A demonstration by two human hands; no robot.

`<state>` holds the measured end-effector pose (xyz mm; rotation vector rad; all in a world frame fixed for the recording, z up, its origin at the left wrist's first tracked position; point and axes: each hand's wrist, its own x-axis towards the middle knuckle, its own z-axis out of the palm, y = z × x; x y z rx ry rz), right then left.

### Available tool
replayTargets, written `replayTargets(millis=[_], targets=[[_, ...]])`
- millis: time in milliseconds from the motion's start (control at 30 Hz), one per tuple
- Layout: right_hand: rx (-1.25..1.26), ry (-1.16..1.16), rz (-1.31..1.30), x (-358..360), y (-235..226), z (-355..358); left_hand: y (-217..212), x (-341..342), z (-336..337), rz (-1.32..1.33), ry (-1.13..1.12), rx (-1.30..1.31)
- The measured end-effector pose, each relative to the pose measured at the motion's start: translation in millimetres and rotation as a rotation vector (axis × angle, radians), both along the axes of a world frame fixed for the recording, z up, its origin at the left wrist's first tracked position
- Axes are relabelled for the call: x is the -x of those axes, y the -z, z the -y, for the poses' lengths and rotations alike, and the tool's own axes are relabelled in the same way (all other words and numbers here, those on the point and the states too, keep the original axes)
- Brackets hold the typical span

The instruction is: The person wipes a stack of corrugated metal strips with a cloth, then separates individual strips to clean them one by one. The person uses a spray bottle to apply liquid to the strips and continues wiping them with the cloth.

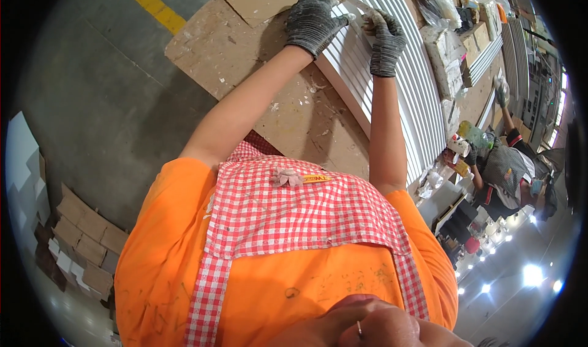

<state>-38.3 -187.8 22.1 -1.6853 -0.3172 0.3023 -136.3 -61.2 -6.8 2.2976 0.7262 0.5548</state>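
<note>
My left hand (312,26), in a grey knitted glove, lies at the far left end of a row of long white strips (410,96). Its fingers are bent over the outermost strip, and the thumb reaches across toward the right. Close beside it, my right hand (386,41), gloved alike, is closed with a thin, flat, pale blade-like piece (358,4) sticking out from its fingers over the strips. Its exact kind is not clear. The strips lie side by side on a brown board-topped table (288,123). The gloves hide both grips in part.
Scraps and flakes dot the tabletop. A cardboard sheet (257,1) lies at its far edge. Right of the strips are a long white block (442,62) and clear plastic wrap (438,4). Another person (508,169) works at the far right. Cardboard pieces (89,237) stand lower left.
</note>
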Motion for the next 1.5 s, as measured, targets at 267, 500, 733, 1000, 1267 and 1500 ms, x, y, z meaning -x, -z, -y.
replayTargets(millis=[267,500,733,1000,1267,1500], targets=[[-0.064,0.020,-0.040,-4,-3,-2,3,0,1,-0.011,-0.014,-0.001],[-0.126,0.044,-0.063,-10,8,1,9,-5,1,0.017,-0.020,-0.026],[-0.654,-0.091,-0.653,-46,15,66,9,-11,-4,-0.061,0.186,0.161],[-0.941,0.262,-0.578,-3,-37,211,12,-20,-5,-0.071,0.131,-0.109],[1.176,1.098,0.197,22,-19,592,-20,-22,11,-0.100,0.219,0.149],[1.115,1.351,0.342,47,-29,624,-12,-17,7,-0.152,0.101,0.036]])
